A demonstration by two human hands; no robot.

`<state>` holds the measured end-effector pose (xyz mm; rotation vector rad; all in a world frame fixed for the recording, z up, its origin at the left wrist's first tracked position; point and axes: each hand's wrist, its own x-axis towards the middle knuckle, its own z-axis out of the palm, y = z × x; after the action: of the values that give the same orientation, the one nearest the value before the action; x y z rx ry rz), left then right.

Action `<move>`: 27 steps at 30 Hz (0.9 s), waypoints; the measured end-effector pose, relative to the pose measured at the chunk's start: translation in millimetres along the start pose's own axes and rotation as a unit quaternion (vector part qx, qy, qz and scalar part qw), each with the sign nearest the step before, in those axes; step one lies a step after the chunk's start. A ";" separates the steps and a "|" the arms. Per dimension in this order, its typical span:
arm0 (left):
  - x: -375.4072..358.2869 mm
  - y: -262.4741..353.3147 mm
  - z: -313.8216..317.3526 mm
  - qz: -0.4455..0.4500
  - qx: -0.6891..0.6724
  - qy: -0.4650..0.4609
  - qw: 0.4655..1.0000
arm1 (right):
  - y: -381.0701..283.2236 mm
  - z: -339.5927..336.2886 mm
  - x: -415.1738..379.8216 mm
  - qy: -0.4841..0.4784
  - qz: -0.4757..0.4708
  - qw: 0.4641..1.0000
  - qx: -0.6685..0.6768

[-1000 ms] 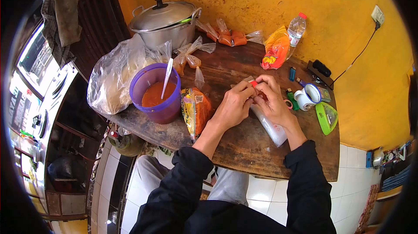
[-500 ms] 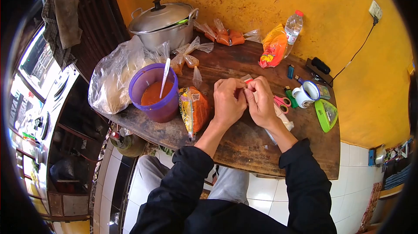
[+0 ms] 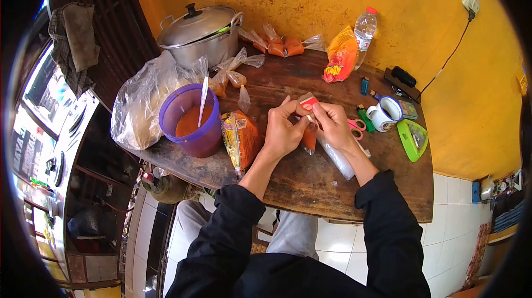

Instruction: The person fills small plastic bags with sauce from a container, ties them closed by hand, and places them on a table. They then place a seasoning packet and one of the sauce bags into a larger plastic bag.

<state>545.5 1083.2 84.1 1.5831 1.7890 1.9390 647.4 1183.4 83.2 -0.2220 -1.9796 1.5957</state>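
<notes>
Both hands meet above the middle of the wooden table, closed on the gathered neck of a small clear plastic bag of orange sauce (image 3: pixel 309 139). My left hand (image 3: pixel 283 130) pinches it from the left, thumb and forefinger together. From the right, my right hand (image 3: pixel 333 124) pinches the same neck; the exact grip is partly hidden by the fingers. Just behind the fingertips shows a red and white packet (image 3: pixel 308 101). Under my right hand lies a stack of clear plastic bags (image 3: pixel 339 160). A purple bucket (image 3: pixel 194 146) with sauce and a white spoon (image 3: pixel 204 98) stands left.
An orange packet (image 3: pixel 242 142) stands beside my left wrist. Behind are a lidded pot (image 3: pixel 202 49), tied sauce bags (image 3: pixel 277 47) and a water bottle (image 3: pixel 364 31). Pink scissors (image 3: pixel 358 126), a white mug (image 3: pixel 384 115) and a green case (image 3: pixel 412 140) lie right.
The hands have tilted, so the sauce bag now shows hanging below the fingers. The camera view has shifted slightly.
</notes>
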 end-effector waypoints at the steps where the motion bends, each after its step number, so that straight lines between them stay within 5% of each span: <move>1: 0.3 5.2 1.4 -0.051 -0.107 -0.009 0.993 | -6.8 3.9 -0.4 0.021 0.003 1.000 0.009; 2: 0.2 9.2 2.6 -0.101 -0.214 -0.018 0.972 | -10.3 5.3 -1.0 0.042 0.007 0.999 0.017; 8: -1.5 0.9 2.9 -0.081 -0.284 -0.069 0.953 | -9.3 -3.6 2.5 0.049 0.022 0.998 -0.015; 15: -0.8 17.8 9.3 -0.195 -0.214 -0.045 0.956 | 10.4 -6.8 2.4 0.066 0.028 0.997 0.020; 17: 1.0 21.9 7.7 -0.178 0.040 -0.105 0.978 | 15.2 -2.2 3.6 0.117 -0.003 0.993 -0.004; 19: -3.5 19.6 15.7 -0.169 0.053 -0.103 0.979 | 5.9 -0.9 4.6 0.150 0.041 0.987 0.044; 21: -16.6 15.1 25.6 -0.003 0.144 -0.019 0.989 | 3.7 -4.3 5.6 0.185 0.085 0.975 0.093; 27: -34.6 33.7 21.7 0.013 0.155 0.002 0.988 | 14.3 -14.8 5.7 0.156 0.107 0.979 0.073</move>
<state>595.4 1065.4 84.4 1.6951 2.1692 1.7384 647.3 1202.4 73.4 -0.6053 -1.6349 1.7112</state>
